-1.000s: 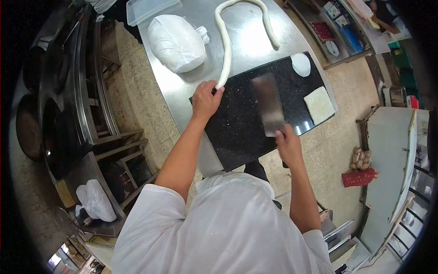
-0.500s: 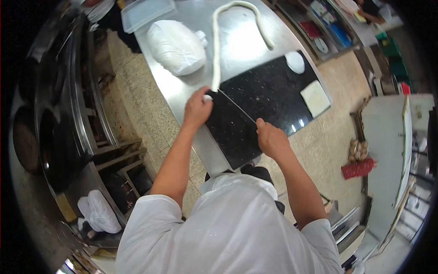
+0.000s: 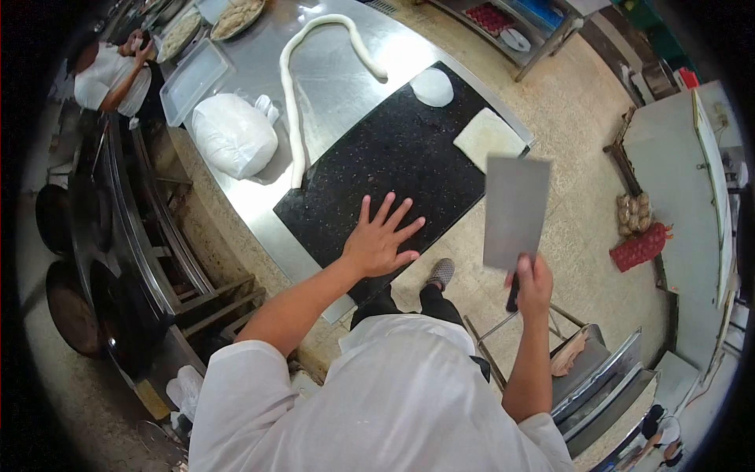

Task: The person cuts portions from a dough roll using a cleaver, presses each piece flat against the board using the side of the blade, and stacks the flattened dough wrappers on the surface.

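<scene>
At 9 to 10 o'clock from the black slab (image 3: pixel 370 157), tied white bag (image 3: pixel 234 136) on the metal surface (image 3: pixel 338 86), well outside the slab. Dough rope (image 3: pixel 295 134): hooked, bend near 11, far end near 12, near end at the slab's edge at 9. Likely curved so the full length fits, one end within reach.

Left hand (image 3: pixel 376 245) at 6: palm down, fingers spread wide, pointing 12 to 2, forearm in from 7. No grip visible; contact with slab unclear, likely just steadying. White disc (image 3: pixel 432 87) on the slab at 1; pale square slab (image 3: pixel 489 138) near 2:30, at the corner. Both probably parked there to leave the middle free.

Cleaver (image 3: pixel 517 212) at 4, beyond the slab's edge, likely to keep the blade off the left hand. Right hand (image 3: pixel 535 289) holds it: fingers closed round the handle, forearm up from 6, blade toward 12.
</scene>
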The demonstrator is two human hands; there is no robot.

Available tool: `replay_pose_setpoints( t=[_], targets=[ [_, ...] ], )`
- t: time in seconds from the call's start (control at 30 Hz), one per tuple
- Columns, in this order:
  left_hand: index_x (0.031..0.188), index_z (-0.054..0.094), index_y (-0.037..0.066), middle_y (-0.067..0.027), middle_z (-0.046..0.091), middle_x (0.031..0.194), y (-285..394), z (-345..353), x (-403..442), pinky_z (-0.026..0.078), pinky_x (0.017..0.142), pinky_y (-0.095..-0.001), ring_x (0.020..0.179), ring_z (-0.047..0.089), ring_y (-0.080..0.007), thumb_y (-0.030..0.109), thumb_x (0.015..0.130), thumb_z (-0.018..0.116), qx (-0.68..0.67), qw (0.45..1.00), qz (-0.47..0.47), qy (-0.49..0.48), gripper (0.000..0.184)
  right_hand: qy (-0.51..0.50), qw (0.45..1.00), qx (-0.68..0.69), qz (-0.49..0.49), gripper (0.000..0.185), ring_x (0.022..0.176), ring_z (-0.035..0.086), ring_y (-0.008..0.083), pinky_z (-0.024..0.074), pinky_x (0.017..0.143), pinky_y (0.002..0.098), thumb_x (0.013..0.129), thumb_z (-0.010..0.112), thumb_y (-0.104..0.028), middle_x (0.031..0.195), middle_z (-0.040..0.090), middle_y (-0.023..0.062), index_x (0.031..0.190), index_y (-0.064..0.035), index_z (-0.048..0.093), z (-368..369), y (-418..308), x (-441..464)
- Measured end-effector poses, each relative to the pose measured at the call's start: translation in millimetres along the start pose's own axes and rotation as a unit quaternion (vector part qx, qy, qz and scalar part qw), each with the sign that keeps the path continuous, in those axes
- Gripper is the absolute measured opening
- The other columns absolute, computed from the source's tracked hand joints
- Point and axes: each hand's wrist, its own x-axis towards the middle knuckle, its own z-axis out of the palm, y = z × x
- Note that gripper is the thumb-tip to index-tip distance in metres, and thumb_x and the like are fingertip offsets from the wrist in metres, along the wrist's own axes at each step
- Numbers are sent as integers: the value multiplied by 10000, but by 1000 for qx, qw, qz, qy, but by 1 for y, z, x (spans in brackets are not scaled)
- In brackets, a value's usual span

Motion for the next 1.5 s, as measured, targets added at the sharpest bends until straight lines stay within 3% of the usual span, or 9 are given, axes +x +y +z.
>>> replay_pose_setpoints(
  t=[0.1,0.3,0.4,0.6,0.9,0.97,1.03,1.4,1.5],
  targets=[
    [1596,402,319,-131,224,1708,-7,2,27,35,1217,-719,1580,123,-424,729,975,410,12,1000,21,-14,744,42,993,110,8,297,598,583,121,485,553,295,1060,566,-310,721,592,51,1002,-22,616,32,6,84],
    [1604,386,312,-112,206,1718,-5,-8,32,28,1235,-683,1585,123,-407,727,964,448,14,999,22,-28,765,20,951,164,259,284,563,571,137,481,529,313,1044,579,-322,708,579,46,956,-55,540,59,18,113],
    [1596,402,295,-103,211,1719,-7,-8,36,51,1240,-673,1586,128,-399,709,964,475,-173,982,-25,68,760,-104,973,-66,197,309,605,618,180,501,560,349,1007,619,-339,761,649,81,1023,-31,619,59,19,62],
    [1564,455,296,-47,329,1679,-2,7,23,102,1233,-683,1574,219,-347,682,940,536,-35,990,134,-5,738,-329,924,-181,70,487,902,710,427,530,823,482,934,692,-456,914,722,250,1100,2,687,119,64,-19],
    [1556,468,270,-82,385,1645,-31,-2,112,131,1214,-705,1539,297,-356,668,949,536,48,985,137,90,729,-348,892,-263,118,556,907,732,366,543,810,460,917,689,-501,880,728,242,1051,38,698,98,6,88],
    [1557,463,274,-100,382,1645,-19,-8,92,133,1218,-695,1543,290,-362,674,936,548,14,988,131,76,743,-290,927,-231,64,564,915,729,386,542,838,485,875,753,-450,939,727,261,1128,46,662,101,29,42],
    [1552,467,281,-81,394,1642,-5,-11,47,119,1233,-673,1552,280,-339,676,917,567,5,952,290,-94,755,-327,918,-224,32,605,937,717,436,539,874,510,814,831,-407,1011,722,274,1184,30,633,102,58,-10],
    [1512,527,237,-53,422,1627,-45,-8,133,105,1240,-657,1560,266,-326,675,916,561,23,941,337,17,740,-215,916,-285,184,660,925,717,457,563,816,526,756,866,-461,962,718,302,1123,27,617,119,-4,62],
    [1509,531,221,-55,448,1609,-26,3,83,100,1241,-659,1553,275,-342,680,933,536,-9,946,321,-42,737,-220,937,-259,83,728,925,721,453,567,812,522,744,880,-449,950,725,288,1179,56,588,121,36,-8]
  ],
)
